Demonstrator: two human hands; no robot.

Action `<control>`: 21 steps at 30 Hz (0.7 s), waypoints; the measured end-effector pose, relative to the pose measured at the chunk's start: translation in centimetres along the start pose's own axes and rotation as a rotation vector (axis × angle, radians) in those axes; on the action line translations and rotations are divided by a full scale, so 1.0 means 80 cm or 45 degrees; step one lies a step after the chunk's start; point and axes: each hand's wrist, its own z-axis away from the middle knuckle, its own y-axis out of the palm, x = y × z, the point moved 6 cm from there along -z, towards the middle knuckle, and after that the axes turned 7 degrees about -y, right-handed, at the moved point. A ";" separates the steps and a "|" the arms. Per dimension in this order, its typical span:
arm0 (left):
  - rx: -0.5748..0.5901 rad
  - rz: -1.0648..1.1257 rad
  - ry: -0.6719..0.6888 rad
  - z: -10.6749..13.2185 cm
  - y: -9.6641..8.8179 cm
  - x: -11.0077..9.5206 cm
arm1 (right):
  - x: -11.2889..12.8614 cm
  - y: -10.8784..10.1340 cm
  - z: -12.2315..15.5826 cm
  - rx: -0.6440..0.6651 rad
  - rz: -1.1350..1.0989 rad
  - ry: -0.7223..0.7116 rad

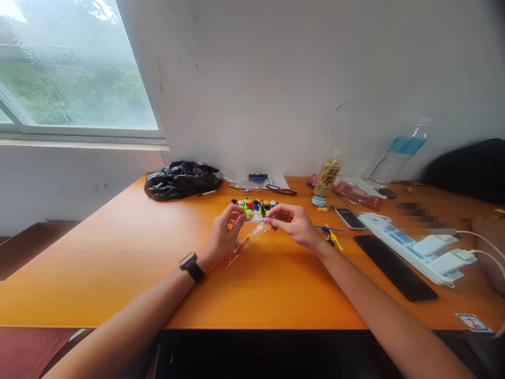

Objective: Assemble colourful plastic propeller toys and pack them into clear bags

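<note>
- On the bench (98, 263): one black bag (179, 180), one tan bottle (326, 178), one power strip (399, 240).
- Left hand (222, 230) and right hand (294, 225) pinch one clear wrapper (258, 230) between them, before many coloured pieces (249, 206).

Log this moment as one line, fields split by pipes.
left hand: holding clear plastic packet | right hand: pinching same packet | beyond packet: small colourful pieces | surface: orange-brown table

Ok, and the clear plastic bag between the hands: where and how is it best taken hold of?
Probably pinched at two spots on its far edge, coming from left and right. The clear plastic bag looks thin and limp: that edge spans the gap between left hand and right hand, while its reddish end trails toward the person.
</note>
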 end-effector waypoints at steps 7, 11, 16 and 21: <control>0.019 -0.093 0.048 0.007 0.004 -0.021 | 0.021 -0.033 0.001 -0.383 0.122 -0.188; 0.024 -0.072 0.037 0.007 0.006 -0.022 | 0.025 -0.038 0.001 -0.400 0.102 -0.194; 0.017 -0.042 0.046 0.009 0.006 -0.020 | 0.021 -0.012 0.004 -0.225 0.142 -0.166; 0.022 -0.003 0.017 0.009 0.007 -0.015 | 0.025 -0.021 0.005 -0.326 0.084 -0.164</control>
